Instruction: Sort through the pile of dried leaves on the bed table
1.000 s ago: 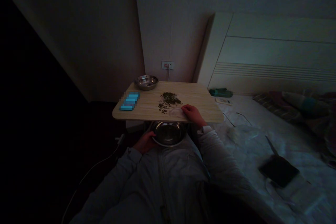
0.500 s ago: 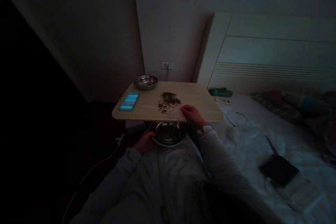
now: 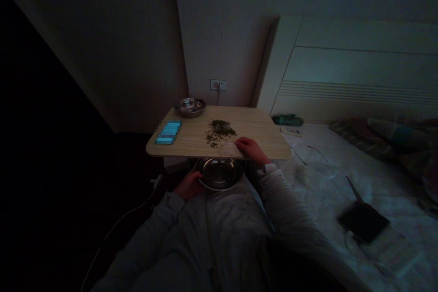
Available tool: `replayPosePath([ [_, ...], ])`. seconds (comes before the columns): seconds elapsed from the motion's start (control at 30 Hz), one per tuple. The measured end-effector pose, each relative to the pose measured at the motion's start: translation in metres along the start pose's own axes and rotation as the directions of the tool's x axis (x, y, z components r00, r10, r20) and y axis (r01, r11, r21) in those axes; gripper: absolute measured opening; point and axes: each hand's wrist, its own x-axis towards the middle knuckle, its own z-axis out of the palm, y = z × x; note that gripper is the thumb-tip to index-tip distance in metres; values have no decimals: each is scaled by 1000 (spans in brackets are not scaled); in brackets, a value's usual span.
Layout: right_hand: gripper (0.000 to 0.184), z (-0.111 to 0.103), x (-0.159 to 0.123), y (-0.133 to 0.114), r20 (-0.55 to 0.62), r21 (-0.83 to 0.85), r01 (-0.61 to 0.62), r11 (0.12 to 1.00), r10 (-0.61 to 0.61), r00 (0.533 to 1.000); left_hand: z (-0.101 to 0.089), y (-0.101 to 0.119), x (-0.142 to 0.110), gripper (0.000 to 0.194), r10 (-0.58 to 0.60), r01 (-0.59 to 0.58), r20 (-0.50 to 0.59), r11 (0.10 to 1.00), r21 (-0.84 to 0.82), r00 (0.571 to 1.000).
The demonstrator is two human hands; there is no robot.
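My left hand (image 3: 189, 185) grips the left rim of a metal bowl (image 3: 219, 174), held at my lap just below the table's near edge. Over the wooden table (image 3: 253, 121), my right hand (image 3: 251, 149) is closed, its fingertips pinching a thin, pale, see-through piece (image 3: 228, 148) that looks like plastic film. Just beyond it lies a loose heap of small dark green grains (image 3: 221, 128), with some scattered toward me. The inside of the held bowl is dim, and I make out no contents.
A second metal bowl (image 3: 190, 107) stands at the table's back left, and a phone with a blurred lit screen (image 3: 169, 132) lies nearer on the left. The bed (image 3: 318, 200) at right holds a green bottle (image 3: 288, 120), a remote (image 3: 290, 132) and a dark flat object (image 3: 364, 221).
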Motion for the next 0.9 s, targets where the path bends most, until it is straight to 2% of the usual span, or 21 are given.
replayPosePath([
  [0.3, 23, -1, -1, -3, 7, -51, -5, 999, 6, 1000, -1, 0, 1, 20, -3, 3, -12, 1000, 1, 1000],
  [0.5, 23, 0, -1, -2, 9, -25, -3, 1000, 3, 1000, -2, 0, 2, 26, 6, -6, -13, 1000, -6, 1000],
  [0.9, 23, 0, -2, -3, 19, -7, -2, 1000, 2, 1000, -1, 0, 1, 19, 8, -8, -23, 1000, -8, 1000],
])
